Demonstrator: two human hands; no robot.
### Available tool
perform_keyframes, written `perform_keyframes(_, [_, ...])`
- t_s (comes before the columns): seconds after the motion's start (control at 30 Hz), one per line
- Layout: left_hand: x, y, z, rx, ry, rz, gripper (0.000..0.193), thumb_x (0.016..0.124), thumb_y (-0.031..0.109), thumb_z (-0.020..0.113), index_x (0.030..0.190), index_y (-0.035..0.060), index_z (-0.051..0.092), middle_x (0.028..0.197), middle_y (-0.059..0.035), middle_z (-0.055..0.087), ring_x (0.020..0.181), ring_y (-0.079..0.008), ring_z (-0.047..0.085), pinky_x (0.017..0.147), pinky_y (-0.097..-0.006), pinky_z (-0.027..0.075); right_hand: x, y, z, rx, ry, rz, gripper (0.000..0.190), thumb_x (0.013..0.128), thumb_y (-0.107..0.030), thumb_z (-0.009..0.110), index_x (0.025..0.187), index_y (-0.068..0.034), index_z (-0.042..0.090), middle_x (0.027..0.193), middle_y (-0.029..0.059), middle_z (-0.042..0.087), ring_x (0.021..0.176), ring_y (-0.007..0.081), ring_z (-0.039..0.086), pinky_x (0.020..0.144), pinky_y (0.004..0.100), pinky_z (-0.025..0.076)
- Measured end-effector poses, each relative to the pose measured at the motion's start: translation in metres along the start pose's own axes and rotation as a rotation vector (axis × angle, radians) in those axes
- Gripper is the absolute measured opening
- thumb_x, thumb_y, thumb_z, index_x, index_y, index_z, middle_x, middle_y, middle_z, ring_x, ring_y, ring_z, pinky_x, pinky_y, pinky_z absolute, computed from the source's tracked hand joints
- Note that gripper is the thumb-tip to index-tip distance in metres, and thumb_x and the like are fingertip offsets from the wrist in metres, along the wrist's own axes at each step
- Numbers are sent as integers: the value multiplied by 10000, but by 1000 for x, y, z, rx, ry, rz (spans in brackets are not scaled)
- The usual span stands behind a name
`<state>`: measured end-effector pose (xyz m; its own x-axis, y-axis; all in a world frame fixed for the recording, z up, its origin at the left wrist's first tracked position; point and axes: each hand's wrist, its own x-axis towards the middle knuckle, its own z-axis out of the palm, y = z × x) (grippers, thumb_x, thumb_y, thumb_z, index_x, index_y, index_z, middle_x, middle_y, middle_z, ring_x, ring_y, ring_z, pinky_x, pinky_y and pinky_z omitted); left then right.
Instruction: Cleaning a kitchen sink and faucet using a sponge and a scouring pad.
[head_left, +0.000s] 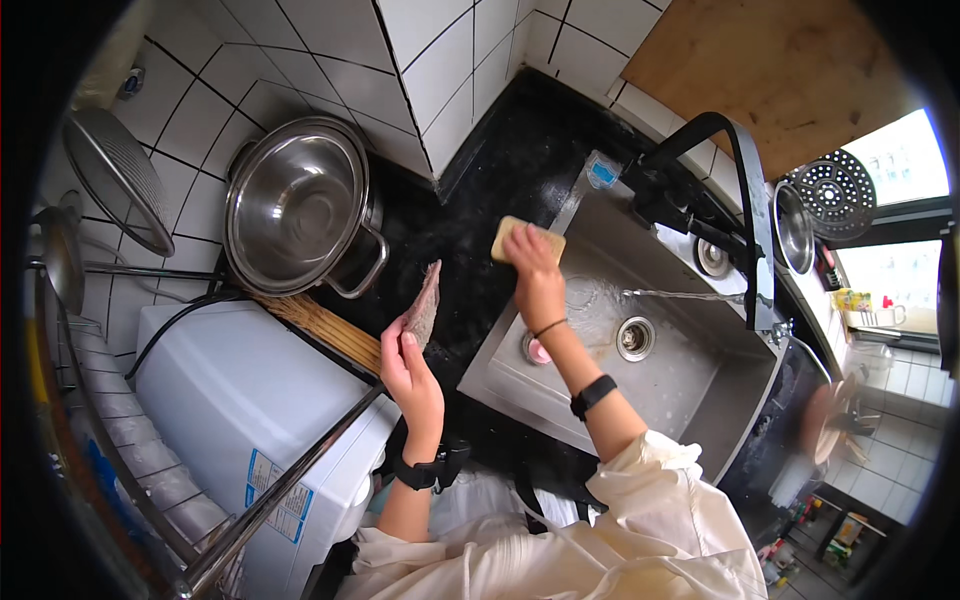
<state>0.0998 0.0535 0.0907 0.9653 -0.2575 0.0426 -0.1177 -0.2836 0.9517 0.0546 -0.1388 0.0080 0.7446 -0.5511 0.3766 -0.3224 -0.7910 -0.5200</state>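
Note:
My left hand (411, 375) holds a folded, greyish-pink cloth (424, 307) above the black countertop (472, 277), beside the steel pot. My right hand (537, 277) rests on a pale yellow sponge (508, 238) at the left rim of the stainless steel sink (682, 375); fingertips lie over its upper face, and part of it is hidden under them. Water (682, 295) runs from the black faucet (754, 225) into the basin. A pink round item (537, 351) sits in the basin near my right forearm, next to a drain strainer (635, 338).
A large two-handled steel pot (300, 210) stands at the back left. Nearer is a white appliance (255, 375) with a metal rail (285, 487) across it. A tiled wall corner (435, 90) juts toward the counter. A wooden board (772, 75) stands behind the faucet.

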Motion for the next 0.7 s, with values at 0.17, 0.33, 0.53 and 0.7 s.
perform_keyframes(0.17, [0,11,-4,-88,9,-34,278,992,145,418,1157,-49,528,1096,-136,600,997,-210,564,903,-325,427,-86,-62,-28,184,-341,-194,528,653,38,583,1175,-37,603,1301,108,546,1291,259,445,1062,383,394])
perform_keyframes(0.33, [-9,16,-8,-105,43,6,296,997,131,403,1198,-67,491,1191,-157,564,1082,-228,545,964,-343,411,-79,-67,-52,704,-383,286,441,807,43,530,1244,-18,547,1137,148,639,1082,343,595,919,366,475])
perform_keyframes(0.53, [-20,19,-18,-102,-22,-6,310,996,134,401,1202,-83,483,1205,-170,557,1103,-237,541,981,-347,403,79,11,-32,337,344,474,276,877,-29,505,1133,-3,604,1039,197,654,980,363,626,853,398,481])
perform_keyframes(0.7, [-28,22,-20,-124,11,-16,304,981,132,413,1181,-83,495,1165,-168,573,1082,-246,545,968,-356,404,158,67,18,-164,453,403,304,794,13,537,1087,-39,597,1085,124,631,1051,320,572,893,416,460])
